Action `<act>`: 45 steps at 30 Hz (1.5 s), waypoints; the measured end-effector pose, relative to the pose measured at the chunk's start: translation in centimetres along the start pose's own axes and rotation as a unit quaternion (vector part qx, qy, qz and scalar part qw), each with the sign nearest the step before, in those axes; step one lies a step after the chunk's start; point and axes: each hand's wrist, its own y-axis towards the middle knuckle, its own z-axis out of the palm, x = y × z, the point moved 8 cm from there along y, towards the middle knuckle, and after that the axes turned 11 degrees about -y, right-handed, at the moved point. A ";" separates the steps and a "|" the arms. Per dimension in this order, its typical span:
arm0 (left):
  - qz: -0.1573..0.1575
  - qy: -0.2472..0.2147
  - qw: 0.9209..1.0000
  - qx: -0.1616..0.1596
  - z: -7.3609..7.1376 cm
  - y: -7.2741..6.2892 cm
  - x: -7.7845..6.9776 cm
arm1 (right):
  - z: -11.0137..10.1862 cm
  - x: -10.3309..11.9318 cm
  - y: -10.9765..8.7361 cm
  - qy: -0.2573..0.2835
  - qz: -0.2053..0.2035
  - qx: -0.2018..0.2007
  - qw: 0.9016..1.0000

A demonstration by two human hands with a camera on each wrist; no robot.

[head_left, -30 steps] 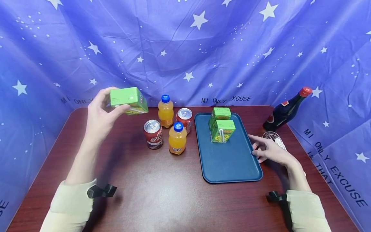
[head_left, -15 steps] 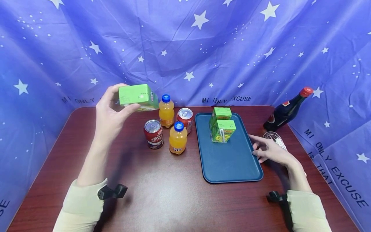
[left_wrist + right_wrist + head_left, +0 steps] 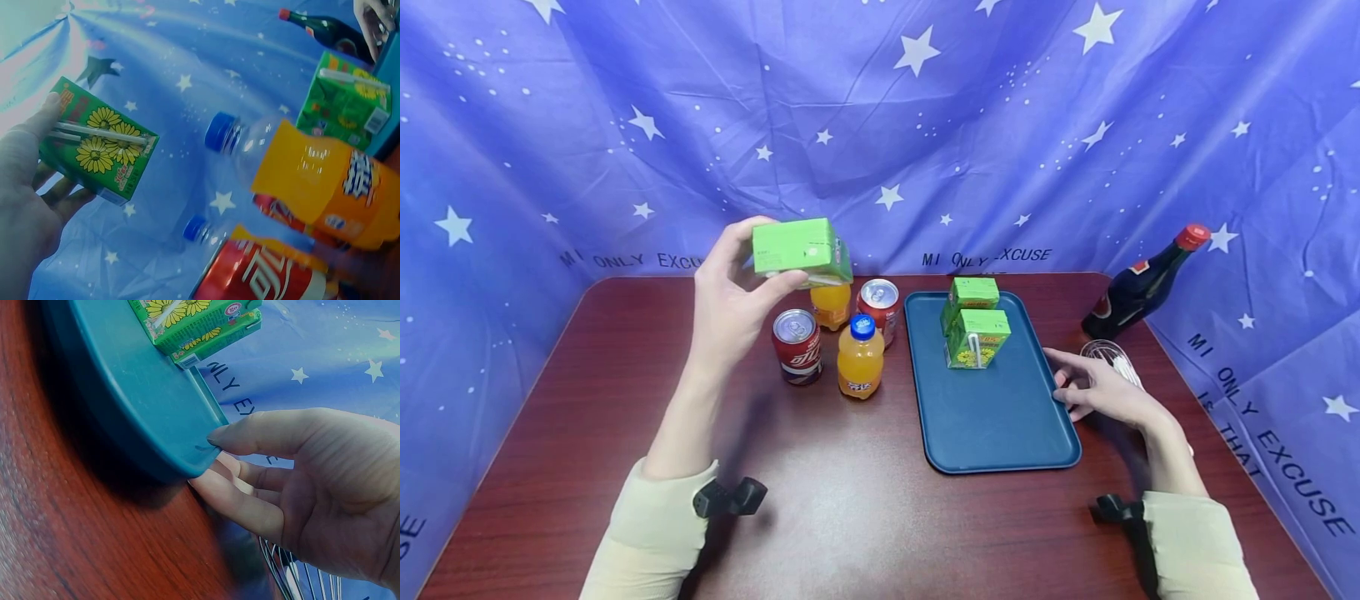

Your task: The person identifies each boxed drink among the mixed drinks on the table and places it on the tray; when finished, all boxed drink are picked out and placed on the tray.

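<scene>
My left hand [image 3: 726, 304] grips a green drink carton [image 3: 793, 246] in the air, thumb along its near side, over the left group of drinks. Yellow flowers and a white straw show on that carton's face [image 3: 106, 140] in the left wrist view. My right hand [image 3: 1101, 387] pinches the right rim of a dark blue tray [image 3: 992, 429]; in the right wrist view its thumb lies on top of the rim and fingers lie below. Two more green cartons stand on the tray's far half, the front one [image 3: 977, 342] partly hiding the rear one [image 3: 973, 292].
Left of the tray stand a near orange soda bottle [image 3: 860, 362], a far one [image 3: 831, 307] partly hidden by the held carton, a dark red can [image 3: 797, 350] and another red can [image 3: 880, 304]. A dark red-capped bottle [image 3: 1135, 287] and a wire whisk [image 3: 1112, 358] are at the right.
My left hand has carried the green carton rightward, from left of the bottles to in front of the far bottle's top. My right hand and the tray have stayed in place.
</scene>
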 end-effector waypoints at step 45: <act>-0.034 0.013 0.994 0.105 13.7 -4.1 3.7 | 0.0 -0.1 0.1 0.009 -0.006 0.003 1.000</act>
